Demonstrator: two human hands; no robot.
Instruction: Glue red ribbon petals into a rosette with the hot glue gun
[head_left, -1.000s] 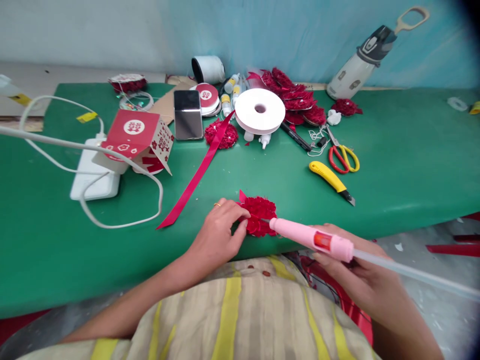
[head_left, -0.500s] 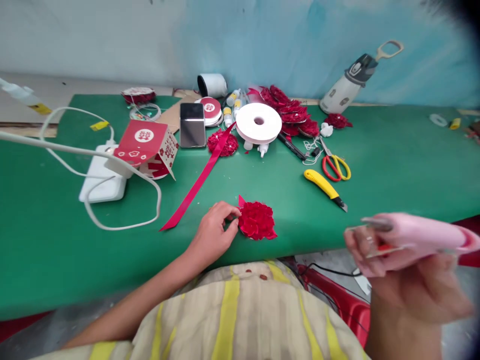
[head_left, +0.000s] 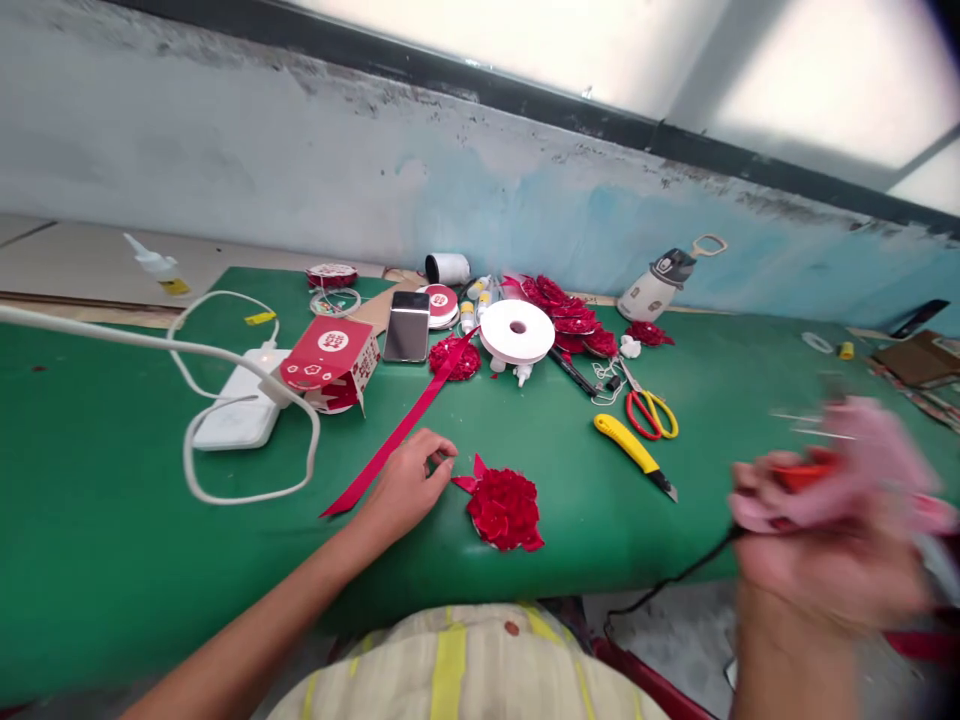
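Compared with a second ago, the pink glue gun (head_left: 874, 450) is shifted well right of the red fabric flower (head_left: 506, 508), laid on the green tabletop (head_left: 240, 590) before a stained wall (head_left: 262, 170). Its handle is clasped by the right hand (head_left: 832, 570); the left hand (head_left: 409, 482) is curled near the flower; whether its fingertips meet cannot be told.

right fingers (head_left: 752, 478): blurred | pink tool (head_left: 874, 450), likely glue gun: smeared | white cable (head_left: 90, 329): cut at left edge
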